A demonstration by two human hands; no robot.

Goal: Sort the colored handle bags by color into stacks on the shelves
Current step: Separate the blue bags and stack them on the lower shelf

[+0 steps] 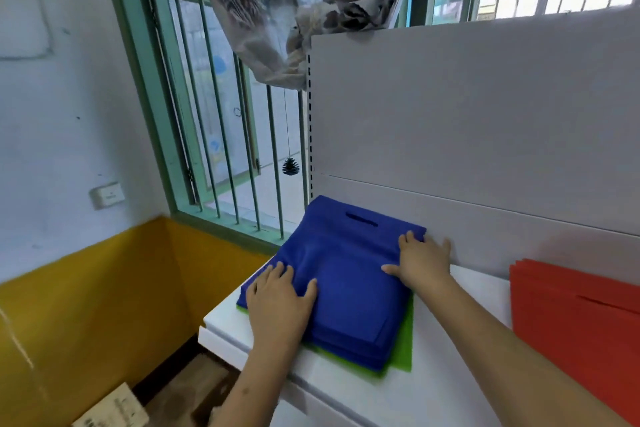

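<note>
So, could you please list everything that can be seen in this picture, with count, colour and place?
blue bags: one stack, count unclear, blue, left end of the shelf, on top of the green
green bag: at least one, green, under the blue stack, showing at its right and front edges
red bags: one stack, red-orange, right end of the shelf
shelf: one, white, with a white back panel
window: green frame and bars, left of the shelf
curtain: one, patterned white-grey, bunched at the top
pine cone: one, dark, hanging on a string
wall switch: one, white, left wall
left hand: flat on the blue stack's left side
right hand: flat on its right edge
</note>
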